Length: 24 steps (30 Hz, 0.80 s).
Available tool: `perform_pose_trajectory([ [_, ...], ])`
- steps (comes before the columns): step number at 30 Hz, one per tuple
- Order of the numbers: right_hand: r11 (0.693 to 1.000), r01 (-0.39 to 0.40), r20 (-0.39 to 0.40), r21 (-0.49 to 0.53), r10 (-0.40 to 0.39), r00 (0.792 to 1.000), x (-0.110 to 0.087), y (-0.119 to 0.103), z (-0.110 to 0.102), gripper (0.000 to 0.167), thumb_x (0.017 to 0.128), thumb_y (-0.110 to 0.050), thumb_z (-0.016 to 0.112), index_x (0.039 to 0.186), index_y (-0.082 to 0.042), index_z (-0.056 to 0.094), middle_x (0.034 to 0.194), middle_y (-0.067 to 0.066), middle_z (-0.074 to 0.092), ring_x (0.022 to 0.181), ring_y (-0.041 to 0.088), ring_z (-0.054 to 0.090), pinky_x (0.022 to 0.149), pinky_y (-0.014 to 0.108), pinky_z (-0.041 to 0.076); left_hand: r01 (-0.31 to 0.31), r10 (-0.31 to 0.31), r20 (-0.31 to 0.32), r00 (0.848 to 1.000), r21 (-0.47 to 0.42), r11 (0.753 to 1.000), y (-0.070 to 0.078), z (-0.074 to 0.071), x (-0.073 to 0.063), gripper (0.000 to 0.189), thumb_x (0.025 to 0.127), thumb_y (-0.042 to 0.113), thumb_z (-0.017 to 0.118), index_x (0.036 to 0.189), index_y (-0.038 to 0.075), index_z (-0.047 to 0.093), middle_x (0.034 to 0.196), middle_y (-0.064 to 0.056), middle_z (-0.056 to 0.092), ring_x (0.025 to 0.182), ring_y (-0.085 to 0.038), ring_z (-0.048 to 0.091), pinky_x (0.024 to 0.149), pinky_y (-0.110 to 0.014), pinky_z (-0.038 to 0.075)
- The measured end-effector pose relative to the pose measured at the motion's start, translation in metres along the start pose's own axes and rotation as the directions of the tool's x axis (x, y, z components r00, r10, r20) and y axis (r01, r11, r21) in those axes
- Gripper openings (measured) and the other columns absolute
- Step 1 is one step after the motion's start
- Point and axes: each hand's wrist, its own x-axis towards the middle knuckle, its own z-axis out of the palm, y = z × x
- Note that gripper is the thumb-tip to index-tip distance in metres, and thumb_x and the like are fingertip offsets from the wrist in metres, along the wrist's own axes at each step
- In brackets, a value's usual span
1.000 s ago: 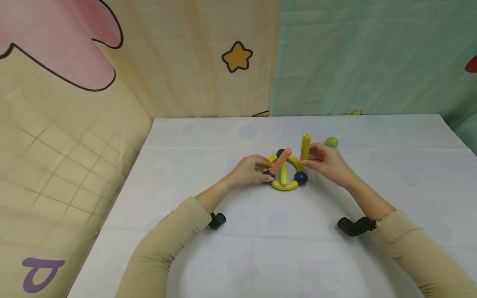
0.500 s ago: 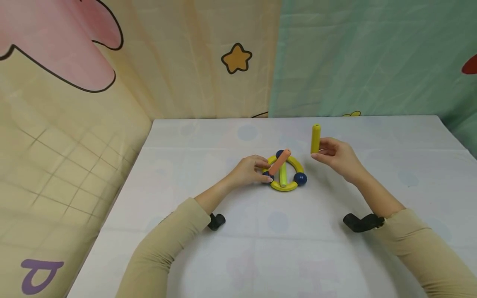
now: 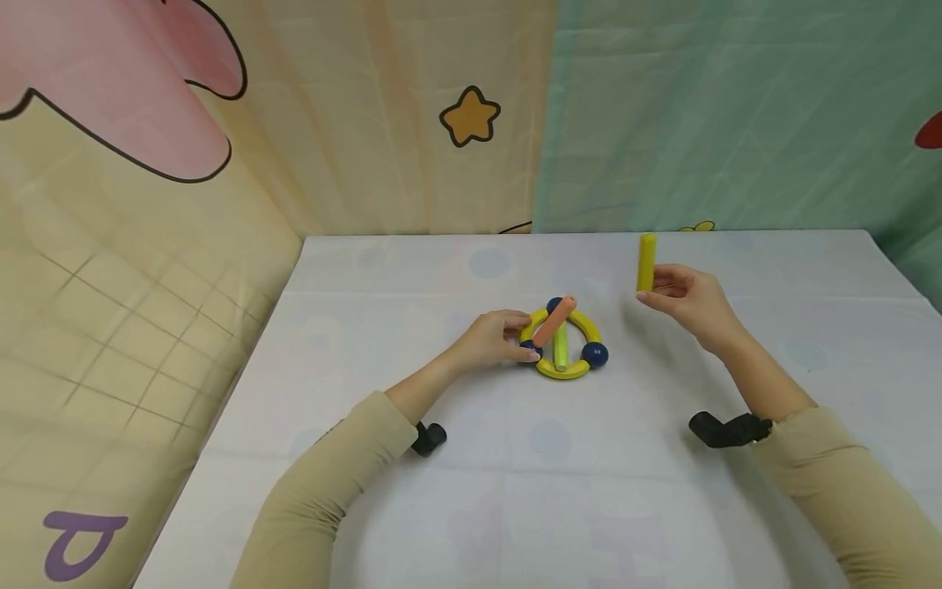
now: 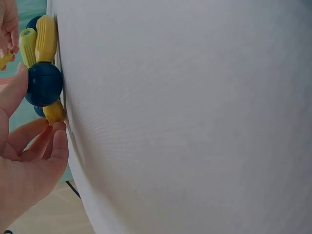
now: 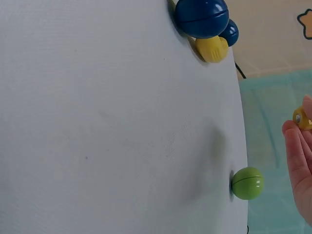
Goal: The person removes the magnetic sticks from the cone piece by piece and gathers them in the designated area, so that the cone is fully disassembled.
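Note:
A ring of curved yellow magnetic sticks (image 3: 584, 321) and blue balls (image 3: 594, 354) lies on the table. A yellow-green stick (image 3: 561, 348) stretches across it, and an orange stick (image 3: 553, 321) slants up from the left blue ball (image 4: 45, 84). My left hand (image 3: 495, 337) holds that ball, thumb on one side and fingertips by the curved stick (image 4: 54, 112). To the right of the ring, my right hand (image 3: 695, 304) pinches a straight yellow stick (image 3: 646, 262) by its lower end, upright above the table. The stick's end shows in the right wrist view.
A green ball (image 5: 247, 183) lies on the table near its back edge; the right hand hides it in the head view. Printed cloth (image 3: 412, 164) hangs behind and to the left. Black wrist-camera mounts (image 3: 728, 430) stick out below the sleeves.
My right hand has moved right and back with the straight yellow stick, away from the ring, and now covers the green ball in the head view. My left hand stays on the ring.

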Motion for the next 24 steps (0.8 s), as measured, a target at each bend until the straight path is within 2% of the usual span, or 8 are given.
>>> perform_pose_trajectory([
  [4,0.998,-0.062,-0.003,0.024,0.062,0.998,0.003,0.003,-0.004,0.059,0.086,-0.029,0.067,0.13,0.005,0.046,0.101,-0.002,0.061,0.081,-0.006,0.056,0.071,0.01,0.045,0.004,-0.004,0.0,1.0,-0.014,1.0,-0.001,0.0,-0.001,0.065,0.078,0.023,0.077,0.133,0.002,0.049,0.137,-0.009,0.048,0.114,-0.018,0.052,0.094,-0.026,0.043],
  [6,0.995,-0.094,0.001,0.03,0.094,0.996,0.005,0.005,-0.006,0.062,0.086,-0.032,0.068,0.131,0.005,0.045,0.098,-0.006,0.06,0.081,-0.005,0.056,0.072,0.01,0.045,0.01,-0.01,0.0,1.0,-0.028,1.0,-0.001,0.0,-0.001,0.065,0.078,0.023,0.077,0.133,0.002,0.05,0.135,-0.008,0.05,0.112,-0.018,0.053,0.094,-0.026,0.043],
  [16,0.978,-0.21,-0.015,-0.001,0.21,0.978,0.018,0.014,-0.002,0.066,0.085,-0.034,0.068,0.131,0.006,0.045,0.1,0.008,0.057,0.076,0.002,0.056,0.074,0.015,0.044,0.048,-0.047,0.014,0.999,-0.081,0.996,-0.004,-0.001,0.001,0.066,0.077,0.024,0.077,0.134,0.005,0.049,0.129,-0.006,0.053,0.106,-0.018,0.051,0.09,-0.027,0.044],
  [20,0.973,-0.232,-0.044,-0.011,0.232,0.972,0.023,0.017,0.001,0.066,0.084,-0.034,0.069,0.13,0.007,0.047,0.102,0.009,0.055,0.08,0.006,0.051,0.069,0.013,0.042,0.051,-0.05,0.018,0.999,-0.084,0.995,-0.004,-0.001,0.001,0.066,0.078,0.023,0.077,0.134,0.006,0.049,0.129,-0.006,0.053,0.106,-0.017,0.051,0.09,-0.027,0.044],
  [24,0.972,-0.236,-0.071,-0.026,0.233,0.97,0.027,0.02,0.006,0.062,0.083,-0.031,0.07,0.127,0.008,0.05,0.102,0.012,0.057,0.077,0.004,0.051,0.065,0.012,0.043,0.057,-0.055,0.019,0.998,-0.089,0.994,-0.004,-0.001,0.002,0.066,0.078,0.023,0.077,0.135,0.006,0.049,0.129,-0.005,0.052,0.107,-0.017,0.051,0.09,-0.027,0.044],
])
